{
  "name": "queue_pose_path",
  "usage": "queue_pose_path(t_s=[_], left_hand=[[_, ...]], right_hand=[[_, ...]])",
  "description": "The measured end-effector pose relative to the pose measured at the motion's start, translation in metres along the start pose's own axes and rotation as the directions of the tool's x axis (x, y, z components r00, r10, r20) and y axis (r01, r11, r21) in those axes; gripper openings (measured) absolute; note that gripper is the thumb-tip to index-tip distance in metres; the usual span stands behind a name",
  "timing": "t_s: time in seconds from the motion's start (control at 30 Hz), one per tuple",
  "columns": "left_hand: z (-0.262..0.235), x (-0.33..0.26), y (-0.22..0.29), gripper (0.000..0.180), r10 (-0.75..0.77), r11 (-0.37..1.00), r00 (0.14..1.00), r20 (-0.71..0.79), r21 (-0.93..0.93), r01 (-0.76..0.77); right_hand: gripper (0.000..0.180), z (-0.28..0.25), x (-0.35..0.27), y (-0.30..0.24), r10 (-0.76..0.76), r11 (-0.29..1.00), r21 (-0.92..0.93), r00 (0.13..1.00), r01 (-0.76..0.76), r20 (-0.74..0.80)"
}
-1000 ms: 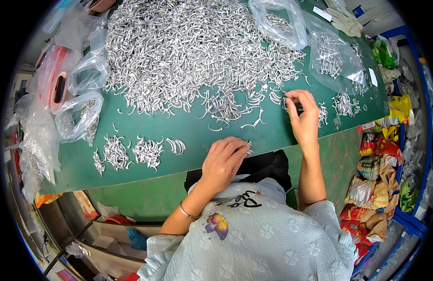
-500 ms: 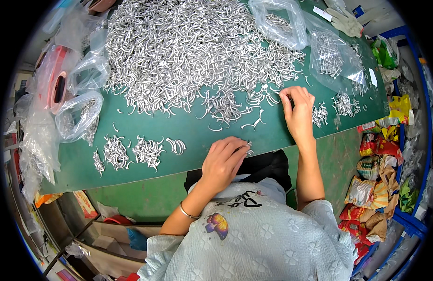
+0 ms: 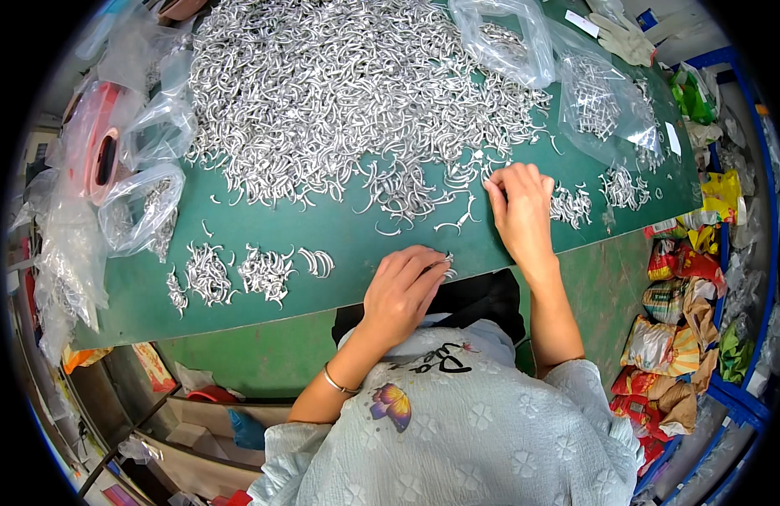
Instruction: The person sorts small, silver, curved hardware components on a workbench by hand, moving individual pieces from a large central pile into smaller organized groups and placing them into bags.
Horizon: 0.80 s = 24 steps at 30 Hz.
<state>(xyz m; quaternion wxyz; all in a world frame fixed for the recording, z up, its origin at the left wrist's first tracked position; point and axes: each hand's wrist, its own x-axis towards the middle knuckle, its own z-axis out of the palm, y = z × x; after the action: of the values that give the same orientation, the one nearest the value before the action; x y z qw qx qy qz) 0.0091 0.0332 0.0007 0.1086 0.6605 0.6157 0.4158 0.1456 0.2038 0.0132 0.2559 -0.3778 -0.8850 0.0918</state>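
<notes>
Big heap (image 3: pixel 322 93): the far side of the green table (image 3: pixel 280 236) is buried in curved silver pieces (image 3: pixel 280 169); far too many and too tangled to be counted.
Left hand (image 3: pixel 400 285): placed at the table's near edge, below the heap; fingers curled in, and a small bunch of pieces (image 3: pixel 450 268) appears to be gripped at the fingertips, its number hidden.
Right hand (image 3: pixel 525 211): poised just beside the heap's near right fringe, thumb and forefinger brought close together; whether a piece is pinched there cannot be told.
Step in hand: by the look of it, loose pieces are being picked singly at that fringe, with a bunch gathered in the other hand.
Next move: a neat fingertip pinch seems called for, the neighbouring tangle left undisturbed.
Near left of the heap: three small piles (image 3: pixel 268 274) and one short row (image 3: pixel 317 263) of about four arcs are counted, all apart from it.
Right of the heap: two small piles (image 3: pixel 570 207) are counted, both beyond the right hand.
Bags: two clear bags (image 3: pixel 540 59) are seen at the heap's right; at its left, overlapping plastic (image 3: pixel 120 198) cannot be counted surely.
Glove (image 3: pixel 622 40): one pale glove is made out, well right of the heap's far end.
</notes>
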Motion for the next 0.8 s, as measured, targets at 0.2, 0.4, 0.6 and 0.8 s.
queue_pose_path(t_s=[0.2, 0.4, 0.6, 0.8], left_hand=[[0.0, 0.001, 0.0, 0.026, 0.006, 1.0, 1.0, -0.005, 0.003, -0.006], [0.0, 0.0, 0.0, 0.026, 0.001, 1.0, 1.0, -0.009, -0.001, -0.001], [0.002, -0.001, -0.001, 0.026, 0.017, 1.0, 1.0, -0.011, -0.001, -0.017], [0.001, 0.0, -0.001, 0.026, 0.027, 1.0, 1.0, -0.004, -0.009, -0.027]], right_hand=[[0.014, 0.007, 0.001, -0.004, 0.02, 1.0, -0.017, 1.0, -0.02, -0.009], [0.012, -0.013, 0.001, -0.009, -0.033, 0.999, -0.018, 0.991, 0.035, 0.131], [0.013, -0.037, -0.022, -0.02, -0.194, 0.961, 0.255, 0.913, 0.103, 0.36], [0.013, -0.029, -0.023, -0.031, -0.23, 0.919, 0.377, 0.931, 0.113, 0.282]])
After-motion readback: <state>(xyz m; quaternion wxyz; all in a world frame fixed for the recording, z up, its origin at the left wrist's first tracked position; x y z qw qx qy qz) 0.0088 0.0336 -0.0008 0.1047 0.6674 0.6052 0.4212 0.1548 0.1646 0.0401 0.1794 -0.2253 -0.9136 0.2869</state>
